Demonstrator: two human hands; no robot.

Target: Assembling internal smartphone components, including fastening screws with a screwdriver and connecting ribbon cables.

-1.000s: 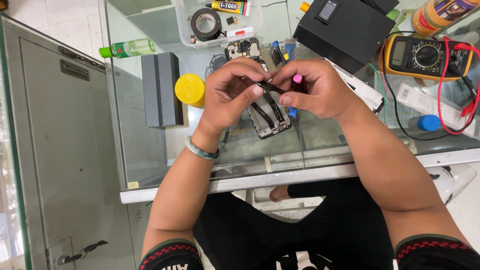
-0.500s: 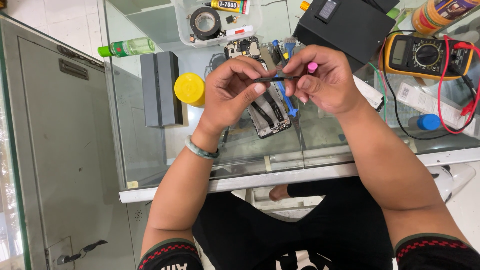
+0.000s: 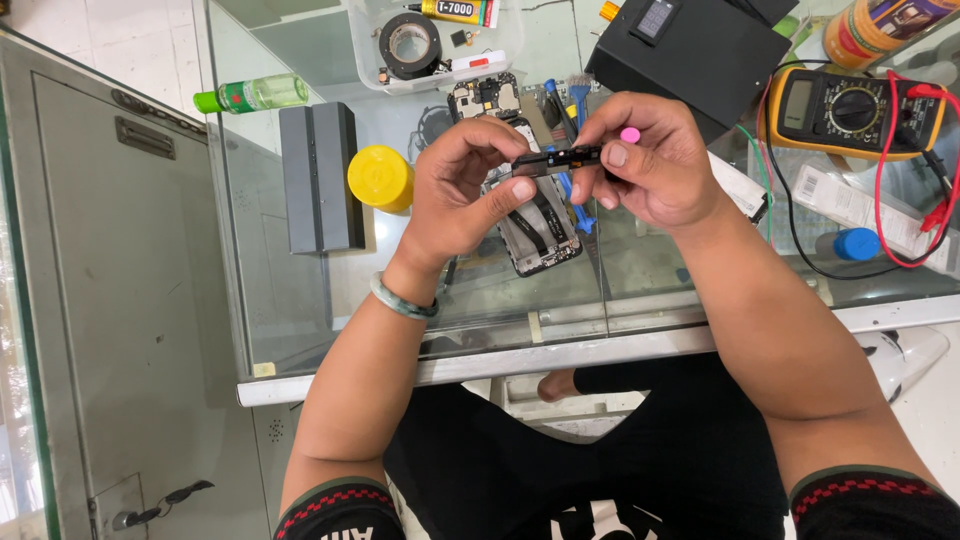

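Observation:
Both my hands hold a small, narrow black circuit board [image 3: 560, 158] between their fingertips, raised above the glass counter [image 3: 640, 290]. My left hand [image 3: 470, 190] pinches its left end with thumb and fingers. My right hand [image 3: 650, 160] pinches its right end and also holds a tool with a pink tip [image 3: 630, 134]. Directly under the hands an opened phone [image 3: 535, 225] lies on the glass with its insides showing. A blue plastic pry tool [image 3: 578, 205] lies next to it.
A yellow round cap [image 3: 380, 178], a dark grey box [image 3: 320, 175] and a green bottle [image 3: 252, 95] lie to the left. A clear tray [image 3: 500, 62] with black tape sits behind. A black box [image 3: 690, 55], a yellow multimeter [image 3: 850, 108] with red leads and a blue cap [image 3: 855, 243] stand right.
The hands have lifted off the opened phone, bringing up the narrow board. It is now held level between both hands, higher than before.

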